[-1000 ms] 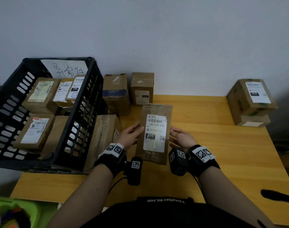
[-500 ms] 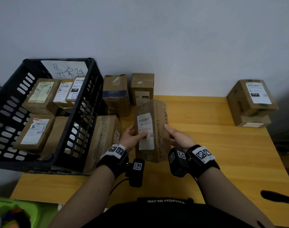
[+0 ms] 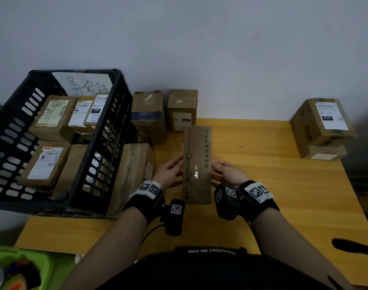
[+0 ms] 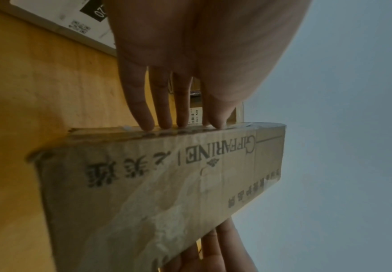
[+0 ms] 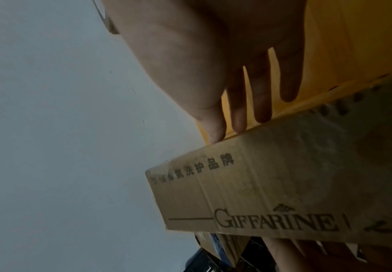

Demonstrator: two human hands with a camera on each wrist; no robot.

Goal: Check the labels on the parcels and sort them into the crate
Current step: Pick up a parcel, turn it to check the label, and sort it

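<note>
Between my two hands I hold a long brown cardboard parcel point(image 3: 196, 164) above the wooden table point(image 3: 273, 195). Its printed GIFFARINE side faces up and its white label is out of sight. My left hand point(image 3: 170, 172) presses its left side with straight fingers point(image 4: 143, 110), whose tips lie on the parcel's edge point(image 4: 157, 184). My right hand point(image 3: 227, 172) presses the opposite side the same way, fingers point(image 5: 239, 114) straight against the parcel point(image 5: 271, 174). The black slotted crate point(image 3: 107, 122) stands at the left and holds several labelled parcels point(image 3: 53, 116).
Two boxes point(image 3: 148, 118) point(image 3: 182, 109) stand at the wall behind the parcel, and a larger box point(image 3: 132, 172) leans by the crate. Two stacked boxes point(image 3: 323, 122) sit at the table's far right. A handwritten paper sign point(image 3: 84, 84) is in the crate. A green object point(image 3: 17, 266) lies lower left.
The parcel has been turned about its long axis: the white label faced up, swung to the left, and is now hidden, with the printed side up. Both hands stayed on its sides.
</note>
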